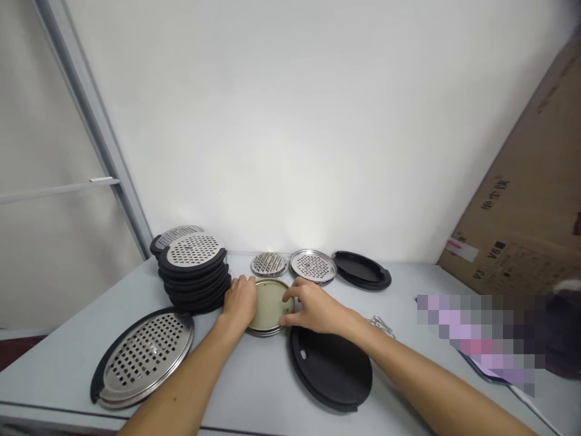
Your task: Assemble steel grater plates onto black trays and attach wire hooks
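A shallow, olive-gold round metal plate lies on top of a small stack in front of me. Its left edge is under my left hand, whose fingers curl closed around the rim, the tips partly hidden. My right hand reaches over the right edge, thumb and forefinger apart and resting at the rim. Just below my right wrist sits a black oval tray with a small slot, partly covered by my forearm. To the left, a silver grater plate with a black rim lies near the front edge.
Black-rimmed grater plates form a tall stack at the back left. Along the wall lie a small grater disc, a silver perforated disc and black trays. A cardboard box leans at the right, above a blurred-out area with a cable.
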Demonstrator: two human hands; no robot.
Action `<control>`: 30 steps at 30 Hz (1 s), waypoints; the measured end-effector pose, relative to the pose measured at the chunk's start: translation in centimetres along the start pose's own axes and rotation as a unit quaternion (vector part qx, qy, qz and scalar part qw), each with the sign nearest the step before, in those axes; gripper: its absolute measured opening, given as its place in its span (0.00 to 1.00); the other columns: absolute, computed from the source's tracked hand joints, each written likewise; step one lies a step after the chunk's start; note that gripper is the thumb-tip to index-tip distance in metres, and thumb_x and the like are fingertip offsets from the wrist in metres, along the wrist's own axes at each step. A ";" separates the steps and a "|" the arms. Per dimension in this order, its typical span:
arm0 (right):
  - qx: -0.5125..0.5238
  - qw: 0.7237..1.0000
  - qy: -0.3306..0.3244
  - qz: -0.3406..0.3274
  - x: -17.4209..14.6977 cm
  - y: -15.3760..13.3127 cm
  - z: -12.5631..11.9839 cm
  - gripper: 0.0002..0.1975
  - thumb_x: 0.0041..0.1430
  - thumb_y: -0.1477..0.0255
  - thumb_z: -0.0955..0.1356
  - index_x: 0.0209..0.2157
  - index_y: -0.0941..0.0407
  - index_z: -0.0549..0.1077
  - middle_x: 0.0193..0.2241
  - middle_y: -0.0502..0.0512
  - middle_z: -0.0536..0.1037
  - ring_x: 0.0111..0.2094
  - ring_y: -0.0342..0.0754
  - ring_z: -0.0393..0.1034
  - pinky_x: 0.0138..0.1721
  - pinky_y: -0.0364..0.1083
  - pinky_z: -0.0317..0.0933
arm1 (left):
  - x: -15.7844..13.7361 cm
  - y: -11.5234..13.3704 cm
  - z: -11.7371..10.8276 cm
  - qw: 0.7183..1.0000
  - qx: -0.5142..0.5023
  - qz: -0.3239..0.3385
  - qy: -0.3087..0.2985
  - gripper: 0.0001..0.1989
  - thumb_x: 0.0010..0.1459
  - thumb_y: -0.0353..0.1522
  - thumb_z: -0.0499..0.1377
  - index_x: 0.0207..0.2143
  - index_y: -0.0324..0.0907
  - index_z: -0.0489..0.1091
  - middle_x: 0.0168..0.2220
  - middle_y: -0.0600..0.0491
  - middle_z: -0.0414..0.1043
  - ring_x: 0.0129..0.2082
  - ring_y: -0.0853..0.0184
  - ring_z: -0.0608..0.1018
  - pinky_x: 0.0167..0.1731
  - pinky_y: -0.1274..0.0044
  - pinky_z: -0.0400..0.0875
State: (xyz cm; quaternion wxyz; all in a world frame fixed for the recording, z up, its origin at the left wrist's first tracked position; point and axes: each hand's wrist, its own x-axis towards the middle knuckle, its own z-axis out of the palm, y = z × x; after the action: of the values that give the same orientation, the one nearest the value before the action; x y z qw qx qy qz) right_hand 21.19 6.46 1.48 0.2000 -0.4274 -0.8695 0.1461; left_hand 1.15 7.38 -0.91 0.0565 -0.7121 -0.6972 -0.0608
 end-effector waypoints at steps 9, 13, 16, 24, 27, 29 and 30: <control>0.052 0.998 -0.005 -0.021 -0.7 0.5 0.9 0.14 0.47 0.60 0.74 0.29 0.57 0.78 0.36 0.56 0.74 0.33 0.47 0.69 0.35 0.43 0.61 | -0.4 1.0 0.1 0.999 0.034 0.005 0.005 0.19 0.60 0.20 0.43 0.47 0.36 0.67 0.44 0.41 0.69 0.48 0.56 0.72 0.42 0.70 0.69; 0.042 0.998 -0.018 -0.032 -1.0 0.3 0.7 0.14 0.50 0.61 0.73 0.30 0.58 0.78 0.33 0.56 0.77 0.33 0.47 0.70 0.34 0.42 0.60 | -0.4 1.0 -0.2 0.999 0.037 0.000 -0.003 0.19 0.60 0.19 0.43 0.46 0.35 0.69 0.44 0.40 0.69 0.47 0.55 0.72 0.41 0.70 0.70; 0.041 0.998 -0.037 -0.022 -0.9 0.2 1.0 0.14 0.51 0.61 0.72 0.32 0.58 0.77 0.30 0.55 0.78 0.32 0.47 0.71 0.34 0.42 0.60 | -0.4 1.0 -0.3 0.999 0.039 -0.005 -0.005 0.19 0.60 0.19 0.42 0.45 0.34 0.69 0.44 0.40 0.69 0.47 0.55 0.73 0.40 0.69 0.70; 0.044 0.998 0.030 -0.024 -1.8 1.3 -1.9 0.13 0.59 0.67 0.66 0.43 0.56 0.76 0.44 0.60 0.76 0.40 0.50 0.72 0.42 0.45 0.62 | -0.3 0.0 -0.5 1.000 0.023 -0.004 0.008 0.21 0.60 0.19 0.42 0.50 0.37 0.66 0.43 0.41 0.69 0.46 0.57 0.73 0.39 0.71 0.69; 0.010 0.999 -0.016 0.039 -3.1 3.2 -3.7 0.16 0.53 0.71 0.69 0.44 0.56 0.76 0.41 0.59 0.78 0.40 0.51 0.72 0.40 0.45 0.63 | -0.5 0.1 -0.8 0.999 0.011 0.003 0.032 0.24 0.59 0.19 0.44 0.56 0.40 0.62 0.45 0.42 0.68 0.48 0.58 0.71 0.41 0.72 0.68; 0.005 0.996 -0.066 0.058 -3.6 4.2 -3.8 0.19 0.48 0.73 0.71 0.45 0.56 0.76 0.38 0.58 0.79 0.37 0.51 0.73 0.36 0.44 0.63 | -0.6 0.5 -1.0 0.997 -0.012 0.022 0.074 0.23 0.61 0.21 0.45 0.56 0.41 0.63 0.46 0.44 0.68 0.48 0.59 0.70 0.43 0.72 0.67; 0.010 0.995 -0.085 0.057 -3.7 4.5 -3.6 0.20 0.47 0.73 0.72 0.45 0.56 0.76 0.37 0.57 0.79 0.34 0.50 0.72 0.34 0.43 0.63 | -0.7 0.7 -1.1 0.994 -0.028 0.035 0.098 0.22 0.61 0.22 0.45 0.55 0.42 0.63 0.46 0.44 0.68 0.48 0.59 0.69 0.45 0.72 0.66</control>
State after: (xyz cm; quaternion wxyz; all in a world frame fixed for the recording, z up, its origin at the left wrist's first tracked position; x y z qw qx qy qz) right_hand 28.04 6.48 1.86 0.1211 -0.4599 -0.8562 0.2017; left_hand 1.86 6.49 0.06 0.1070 -0.7280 -0.6608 -0.1481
